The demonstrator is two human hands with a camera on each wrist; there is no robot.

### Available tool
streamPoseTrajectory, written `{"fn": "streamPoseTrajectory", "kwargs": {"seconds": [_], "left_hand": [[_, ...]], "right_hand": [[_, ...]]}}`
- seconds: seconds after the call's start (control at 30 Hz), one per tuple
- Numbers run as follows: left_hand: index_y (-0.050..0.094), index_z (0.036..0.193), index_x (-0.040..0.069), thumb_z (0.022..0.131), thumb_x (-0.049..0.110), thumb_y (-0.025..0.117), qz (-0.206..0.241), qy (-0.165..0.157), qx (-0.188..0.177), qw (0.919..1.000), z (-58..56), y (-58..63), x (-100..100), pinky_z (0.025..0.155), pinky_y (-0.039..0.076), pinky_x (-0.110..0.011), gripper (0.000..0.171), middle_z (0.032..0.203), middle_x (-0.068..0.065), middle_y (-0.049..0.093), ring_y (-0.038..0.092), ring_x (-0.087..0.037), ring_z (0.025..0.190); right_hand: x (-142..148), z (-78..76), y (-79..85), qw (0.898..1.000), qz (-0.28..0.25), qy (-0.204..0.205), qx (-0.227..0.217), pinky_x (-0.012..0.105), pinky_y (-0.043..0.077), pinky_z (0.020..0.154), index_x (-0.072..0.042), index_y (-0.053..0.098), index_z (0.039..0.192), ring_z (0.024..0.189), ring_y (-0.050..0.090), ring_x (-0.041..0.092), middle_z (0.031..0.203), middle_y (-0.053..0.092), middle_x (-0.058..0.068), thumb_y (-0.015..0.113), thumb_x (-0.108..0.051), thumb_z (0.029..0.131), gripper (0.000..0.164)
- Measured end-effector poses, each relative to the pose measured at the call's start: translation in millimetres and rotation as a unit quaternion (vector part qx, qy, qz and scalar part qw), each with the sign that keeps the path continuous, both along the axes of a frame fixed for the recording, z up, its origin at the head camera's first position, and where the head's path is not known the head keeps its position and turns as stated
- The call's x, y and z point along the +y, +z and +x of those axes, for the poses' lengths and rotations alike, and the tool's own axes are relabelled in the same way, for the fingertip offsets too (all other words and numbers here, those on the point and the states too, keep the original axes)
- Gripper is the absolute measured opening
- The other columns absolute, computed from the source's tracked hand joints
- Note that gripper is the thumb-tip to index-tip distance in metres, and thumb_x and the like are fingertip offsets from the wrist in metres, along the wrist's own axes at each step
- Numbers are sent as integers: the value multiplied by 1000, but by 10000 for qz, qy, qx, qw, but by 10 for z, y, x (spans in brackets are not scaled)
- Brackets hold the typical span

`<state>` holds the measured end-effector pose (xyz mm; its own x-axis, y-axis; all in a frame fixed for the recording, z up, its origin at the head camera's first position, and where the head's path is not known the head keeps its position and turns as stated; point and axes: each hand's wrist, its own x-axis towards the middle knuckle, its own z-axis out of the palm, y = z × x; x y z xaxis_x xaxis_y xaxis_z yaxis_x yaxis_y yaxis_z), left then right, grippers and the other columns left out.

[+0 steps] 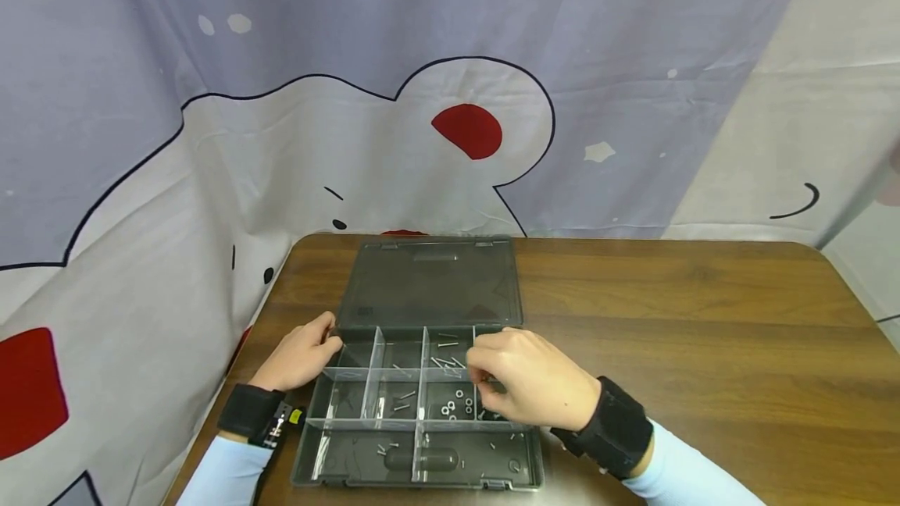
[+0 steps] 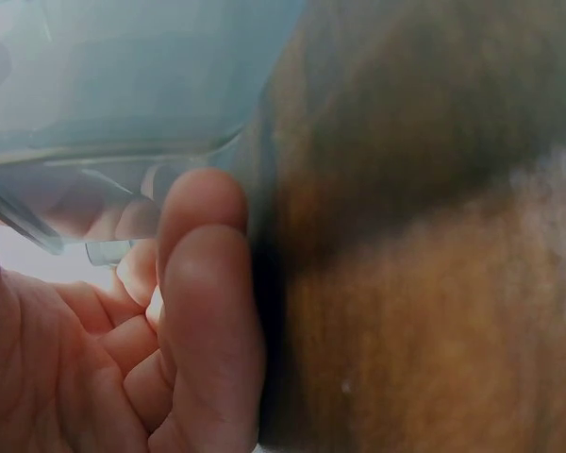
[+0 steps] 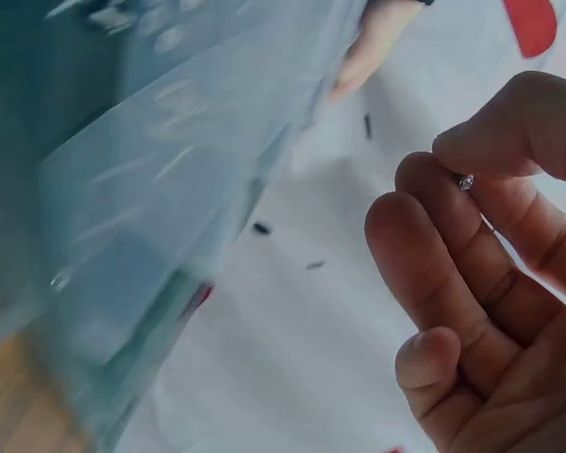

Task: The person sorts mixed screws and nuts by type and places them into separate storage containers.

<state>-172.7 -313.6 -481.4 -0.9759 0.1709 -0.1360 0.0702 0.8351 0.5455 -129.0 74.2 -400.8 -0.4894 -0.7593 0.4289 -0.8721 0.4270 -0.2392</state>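
A grey see-through compartment box [image 1: 420, 425] stands on the table with its lid [image 1: 432, 283] laid back behind it. My left hand [image 1: 298, 354] holds the box's left edge near the hinge; in the left wrist view its fingers [image 2: 212, 330] lie against the outer side. My right hand [image 1: 530, 377] is over the right-hand compartments. Between its thumb and fingers it pinches a tiny shiny screw [image 3: 466, 182], of which only an end shows. Loose screws [image 1: 446, 364] lie in the back compartment, and several nuts [image 1: 457, 404] are in the middle one.
The brown wooden table [image 1: 675, 365] extends to the right of the box. A printed curtain [image 1: 605, 100] hangs behind the table and down its left side. More small metal pieces lie in the front compartments, and dividers rise between them.
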Motion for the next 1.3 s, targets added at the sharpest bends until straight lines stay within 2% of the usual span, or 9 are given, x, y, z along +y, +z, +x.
{"fn": "streamPoseTrajectory", "kwargs": {"seconds": [0.37, 0.63, 0.73, 0.8, 0.83, 0.9, 0.93, 1.03, 1.3], "left_hand": [[43, 90, 12, 99, 17, 51, 4, -32, -42, 10000, -8, 0, -6, 58, 29, -31, 13, 70, -1, 39, 37, -17, 57], [43, 91, 12, 100, 18, 49, 66, -46, -78, 9999, 6, -4, -12, 57, 30, -30, 13, 70, -2, 40, 37, -17, 55], [43, 91, 12, 101, 19, 49, 48, -39, -85, 9999, 5, -8, -10, 57, 30, -30, 13, 70, -2, 40, 37, -18, 56], [43, 91, 12, 100, 19, 50, 38, -26, -79, 10000, 3, -8, -8, 57, 30, -30, 13, 70, -2, 41, 37, -17, 56], [44, 91, 12, 99, 19, 50, 42, -24, -79, 10000, 2, -8, -6, 56, 30, -30, 13, 70, -2, 41, 37, -17, 56], [45, 91, 12, 98, 18, 51, 54, -11, -80, 10000, 0, -6, 0, 55, 31, -30, 12, 70, -2, 42, 38, -17, 57], [45, 91, 12, 98, 18, 51, 62, -5, -79, 9999, 0, -4, 3, 55, 31, -30, 11, 70, -2, 42, 38, -17, 57], [45, 90, 12, 98, 18, 51, 61, 4, -83, 9999, 0, -1, 8, 55, 31, -30, 12, 70, -2, 42, 38, -18, 56], [42, 90, 12, 99, 17, 51, 24, -4, -21, 10000, 16, 6, 0, 59, 29, -31, 14, 70, -1, 38, 36, -17, 57]], "right_hand": [[-725, 115, 118, 9956, 185, 912, 79, 14, 36, 65, -22, 59, 78, 64, 41, -4, 72, 49, -14, 74, -6, 80, 22], [-1010, 216, 121, 9898, 248, 1393, 188, 11, 38, 68, -22, 63, 83, 67, 46, -4, 77, 55, -14, 75, -10, 86, 17], [-1018, 250, 116, 9892, 501, 1353, 247, 14, 46, 78, -21, 69, 100, 79, 58, -2, 91, 65, -12, 77, -23, 89, 14], [-989, 283, 104, 9873, 930, 1269, 210, 21, 50, 95, -19, 65, 129, 111, 65, 6, 124, 68, -5, 76, -42, 90, 47], [-966, 299, 95, 9857, 1142, 1224, 188, 28, 48, 105, -19, 57, 144, 130, 60, 12, 143, 61, 0, 74, -53, 90, 66], [-907, 327, 74, 9813, 1554, 1123, 195, 39, 36, 121, -20, 29, 164, 157, 32, 23, 170, 30, 7, 66, -73, 86, 101], [-874, 338, 62, 9796, 1684, 1087, 169, 41, 29, 125, -20, 17, 167, 162, 17, 25, 175, 13, 8, 62, -78, 85, 110], [-753, 347, 30, 9813, 1637, 1002, 165, 44, 21, 129, -19, 5, 167, 163, 3, 26, 175, -3, 8, 57, -81, 85, 115], [-223, 252, -49, 9913, 1075, 619, -434, 54, 27, 125, -20, 11, 167, 163, 9, 29, 176, 0, 5, 57, -78, 88, 109]]}}
